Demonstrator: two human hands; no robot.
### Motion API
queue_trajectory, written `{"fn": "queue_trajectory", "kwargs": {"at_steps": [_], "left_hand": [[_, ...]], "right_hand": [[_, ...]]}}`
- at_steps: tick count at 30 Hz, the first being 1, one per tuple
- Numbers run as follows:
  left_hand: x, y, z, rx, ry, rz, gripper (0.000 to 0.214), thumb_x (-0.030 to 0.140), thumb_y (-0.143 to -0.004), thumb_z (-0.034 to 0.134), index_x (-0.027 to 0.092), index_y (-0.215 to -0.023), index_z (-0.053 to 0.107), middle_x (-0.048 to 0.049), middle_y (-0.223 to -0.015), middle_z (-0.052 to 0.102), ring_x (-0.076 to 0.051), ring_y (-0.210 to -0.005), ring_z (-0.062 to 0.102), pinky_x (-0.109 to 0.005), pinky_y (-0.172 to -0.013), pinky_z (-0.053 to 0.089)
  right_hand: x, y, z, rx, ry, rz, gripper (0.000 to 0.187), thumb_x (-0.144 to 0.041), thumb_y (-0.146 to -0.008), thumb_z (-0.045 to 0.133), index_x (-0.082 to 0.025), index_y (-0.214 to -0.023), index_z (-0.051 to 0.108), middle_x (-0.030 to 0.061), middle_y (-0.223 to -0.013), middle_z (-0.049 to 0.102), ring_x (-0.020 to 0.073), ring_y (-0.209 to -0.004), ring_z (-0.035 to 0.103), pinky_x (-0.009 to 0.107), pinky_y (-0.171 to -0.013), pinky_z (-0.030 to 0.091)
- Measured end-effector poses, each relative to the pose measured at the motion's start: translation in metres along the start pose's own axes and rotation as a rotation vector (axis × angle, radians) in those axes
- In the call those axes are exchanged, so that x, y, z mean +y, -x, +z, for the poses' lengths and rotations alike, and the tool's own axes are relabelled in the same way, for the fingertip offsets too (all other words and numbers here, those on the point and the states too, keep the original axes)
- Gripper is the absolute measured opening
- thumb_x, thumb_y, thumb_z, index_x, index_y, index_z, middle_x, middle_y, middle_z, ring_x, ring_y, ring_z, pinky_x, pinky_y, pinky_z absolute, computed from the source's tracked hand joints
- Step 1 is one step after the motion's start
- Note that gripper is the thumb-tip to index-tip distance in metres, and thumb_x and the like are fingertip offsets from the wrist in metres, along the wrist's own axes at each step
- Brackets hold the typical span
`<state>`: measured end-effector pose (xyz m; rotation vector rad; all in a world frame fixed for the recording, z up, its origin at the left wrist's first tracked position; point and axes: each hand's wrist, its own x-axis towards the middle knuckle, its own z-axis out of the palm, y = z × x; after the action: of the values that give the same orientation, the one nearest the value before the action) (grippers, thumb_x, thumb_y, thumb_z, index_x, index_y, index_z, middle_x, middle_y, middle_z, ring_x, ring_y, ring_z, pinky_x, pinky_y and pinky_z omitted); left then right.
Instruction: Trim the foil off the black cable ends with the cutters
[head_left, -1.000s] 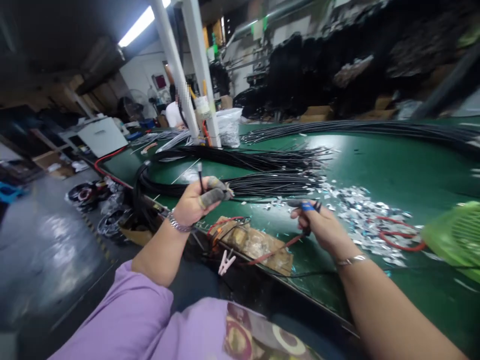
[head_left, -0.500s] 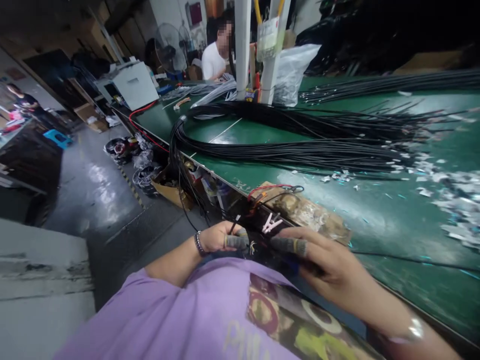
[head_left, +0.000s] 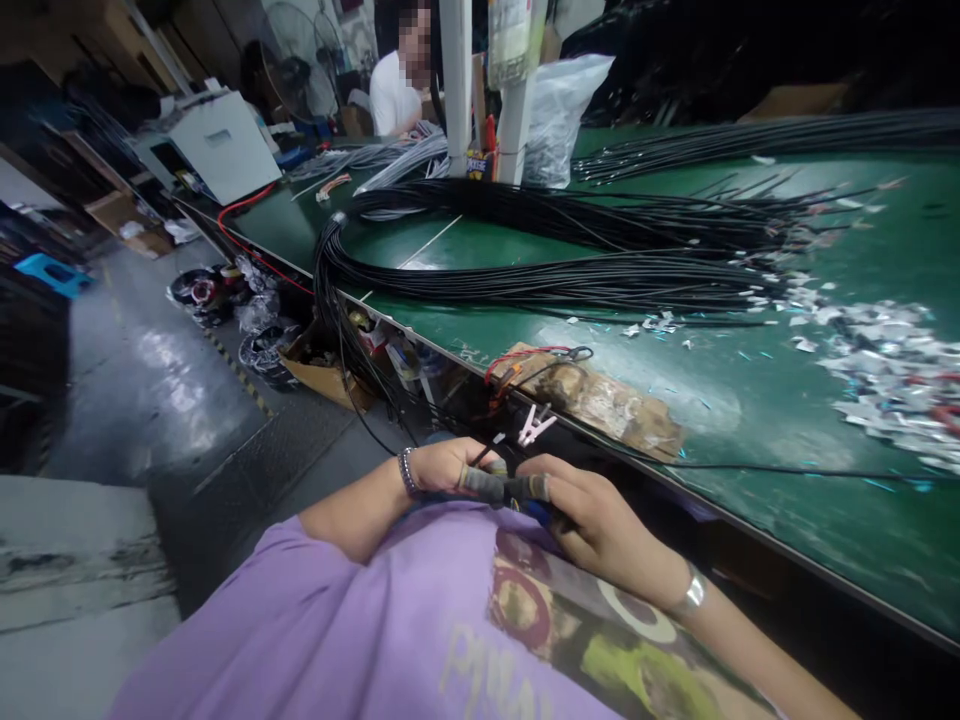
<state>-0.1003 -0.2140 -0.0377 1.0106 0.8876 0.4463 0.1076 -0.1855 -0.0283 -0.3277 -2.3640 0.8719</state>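
My left hand (head_left: 448, 468) is closed on the end of a thin black cable (head_left: 489, 455), close to my chest and below the table edge. My right hand (head_left: 592, 520) is closed too, gripping a small blue-handled tool (head_left: 541, 511), and its grey finger cot touches the left hand's finger cot. Both hands meet over my purple shirt (head_left: 420, 620). A large bundle of black cables (head_left: 540, 285) lies across the green table (head_left: 750, 400) and droops over its left edge.
A taped brown block (head_left: 600, 398) with red wires and a white clip (head_left: 534, 425) sits at the table edge. Silver scraps (head_left: 885, 370) litter the right side. White posts (head_left: 457, 90) stand behind. A person in white sits at the far end. Cable coils lie on the floor (head_left: 225, 300).
My hands came down from above the table to my chest and closed together, fingertips now touching. The view tilted down and left.
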Motion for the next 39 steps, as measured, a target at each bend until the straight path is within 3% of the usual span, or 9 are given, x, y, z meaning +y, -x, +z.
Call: {"fn": "queue_trajectory", "kwargs": {"at_steps": [2,4,9,12,15,20,27,32,39], "left_hand": [[0.002,-0.003,-0.001,-0.023,-0.008,0.008,0.061,0.064,-0.044,0.079,0.011,-0.056,0.051,0.0072,-0.041,0.039,-0.002,-0.038,0.029,-0.017,-0.037,0.021],[0.003,-0.006,-0.002,-0.008,-0.002,0.032,0.061,0.063,-0.042,0.081,0.01,-0.056,0.052,0.0058,-0.044,0.042,-0.003,-0.042,0.034,-0.018,-0.041,0.026],[0.004,-0.012,-0.011,0.093,0.025,0.127,0.059,0.06,-0.044,0.082,0.008,-0.06,0.057,0.0015,-0.05,0.051,-0.005,-0.047,0.041,-0.018,-0.046,0.031],[0.004,-0.014,-0.015,0.153,0.04,0.203,0.059,0.061,-0.047,0.081,0.009,-0.061,0.058,0.0027,-0.047,0.048,-0.004,-0.041,0.036,-0.018,-0.041,0.025],[0.005,-0.019,-0.017,0.237,0.063,0.261,0.061,0.065,-0.046,0.079,0.01,-0.062,0.057,0.0054,-0.042,0.043,-0.002,-0.036,0.03,-0.018,-0.037,0.02],[0.002,-0.026,-0.017,0.29,0.045,0.25,0.062,0.067,-0.048,0.077,0.011,-0.062,0.054,0.0076,-0.039,0.04,-0.002,-0.033,0.027,-0.018,-0.035,0.017],[-0.006,-0.031,-0.019,0.293,0.03,0.239,0.062,0.067,-0.049,0.076,0.013,-0.062,0.05,0.0079,-0.04,0.039,-0.002,-0.033,0.026,-0.019,-0.035,0.016],[-0.009,-0.033,-0.02,0.274,0.004,0.207,0.061,0.068,-0.049,0.075,0.013,-0.061,0.051,0.008,-0.041,0.038,-0.002,-0.035,0.027,-0.019,-0.036,0.017],[-0.008,-0.036,-0.016,0.285,-0.005,0.198,0.065,0.072,-0.046,0.074,0.014,-0.056,0.046,0.0079,-0.042,0.037,-0.002,-0.038,0.028,-0.019,-0.039,0.019]], "right_hand": [[0.002,-0.003,0.002,-0.054,-0.195,0.142,0.014,-0.012,-0.075,0.044,-0.019,-0.077,0.056,0.0037,-0.074,0.061,0.0152,-0.064,0.054,0.026,-0.059,0.045],[0.004,-0.004,0.007,-0.029,-0.364,0.353,0.015,-0.024,-0.08,0.049,-0.02,-0.066,0.052,-0.0001,-0.062,0.053,0.013,-0.056,0.047,0.025,-0.054,0.041],[0.014,0.006,0.026,0.405,-0.727,0.848,0.046,-0.061,-0.076,0.058,-0.02,-0.058,0.047,-0.0054,-0.046,0.037,0.0073,-0.041,0.025,0.022,-0.038,0.023],[0.022,0.006,0.03,0.45,-0.827,0.959,0.053,-0.072,-0.071,0.055,-0.019,-0.062,0.052,-0.0076,-0.041,0.029,0.0076,-0.039,0.023,0.02,-0.035,0.021],[0.028,-0.003,0.029,0.376,-0.897,1.003,0.058,-0.079,-0.064,0.056,-0.02,-0.066,0.053,-0.0072,-0.043,0.032,0.009,-0.039,0.027,0.02,-0.03,0.022],[0.037,-0.02,0.029,0.421,-1.004,1.011,0.059,-0.077,-0.056,0.066,-0.021,-0.058,0.045,-0.0064,-0.046,0.035,0.0075,-0.039,0.027,0.019,-0.028,0.022],[0.045,-0.026,0.036,0.501,-1.315,0.922,0.052,-0.063,-0.053,0.079,-0.016,-0.066,0.06,-0.0068,-0.048,0.037,0.0045,-0.041,0.026,0.018,-0.034,0.02],[0.045,-0.03,0.038,0.613,-1.323,0.912,0.047,-0.056,-0.053,0.083,-0.015,-0.065,0.064,-0.0067,-0.048,0.037,0.0035,-0.043,0.025,0.017,-0.037,0.019],[0.043,-0.029,0.04,0.613,-1.296,0.923,0.053,-0.063,-0.05,0.081,-0.015,-0.065,0.064,-0.0062,-0.047,0.039,0.004,-0.041,0.025,0.019,-0.037,0.018]]}}
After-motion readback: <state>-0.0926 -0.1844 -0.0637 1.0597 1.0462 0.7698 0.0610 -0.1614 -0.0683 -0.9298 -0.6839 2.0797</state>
